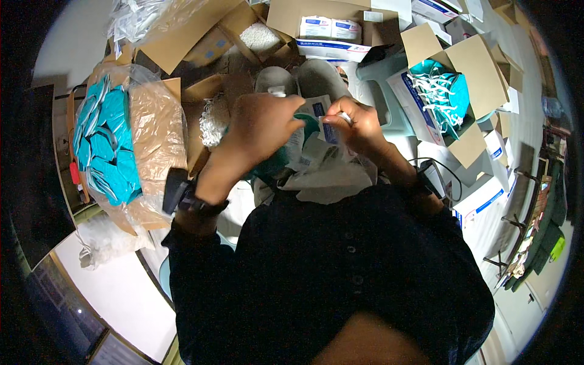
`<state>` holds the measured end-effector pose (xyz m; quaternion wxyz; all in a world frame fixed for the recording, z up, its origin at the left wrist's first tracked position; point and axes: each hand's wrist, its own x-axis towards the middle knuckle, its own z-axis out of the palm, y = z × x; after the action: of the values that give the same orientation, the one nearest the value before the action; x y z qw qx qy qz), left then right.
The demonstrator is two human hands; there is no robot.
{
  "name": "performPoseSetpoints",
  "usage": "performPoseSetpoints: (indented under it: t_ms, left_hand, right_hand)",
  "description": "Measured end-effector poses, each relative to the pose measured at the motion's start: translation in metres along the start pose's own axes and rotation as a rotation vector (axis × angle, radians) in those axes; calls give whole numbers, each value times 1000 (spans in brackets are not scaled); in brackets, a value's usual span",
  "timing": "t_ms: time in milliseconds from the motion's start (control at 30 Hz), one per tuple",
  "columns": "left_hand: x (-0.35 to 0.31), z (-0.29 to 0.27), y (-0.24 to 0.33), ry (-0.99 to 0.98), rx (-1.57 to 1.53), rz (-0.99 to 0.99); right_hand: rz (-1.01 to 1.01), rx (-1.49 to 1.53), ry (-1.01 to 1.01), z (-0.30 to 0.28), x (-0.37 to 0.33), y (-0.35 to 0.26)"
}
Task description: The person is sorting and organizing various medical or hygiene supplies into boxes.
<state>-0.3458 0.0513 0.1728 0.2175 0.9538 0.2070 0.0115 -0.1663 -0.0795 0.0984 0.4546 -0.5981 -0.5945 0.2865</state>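
My left hand is above my lap, smeared by motion. A gap shows between its thumb and forefinger, but the other fingers are hidden. Beyond it a small white piece shows against my grey trousers. Closed in a pinch, my right hand has a small white piece at its fingertips; its kind is unclear. Between and below the hands lies a teal face mask, partly covered by a clear plastic bag and a printed blue-and-white packet. A pale crumpled sheet spreads across my lap.
On the left, teal masks fill a plastic-lined carton. White strings lie in a box beside it. White packs sit in a carton ahead. At right, another carton holds strapped teal masks, near a pale green stool.
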Motion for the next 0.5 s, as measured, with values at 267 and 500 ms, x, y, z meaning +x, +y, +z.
performPoseSetpoints:
  t_ms: [267,500]
  left_hand:
    - [25,48,-16,-258,152,70]
    - [5,28,-25,-49,-482,-331]
  right_hand:
    - [87,10,79,-2,-8,7]
    - [169,-115,43,1,-7,20]
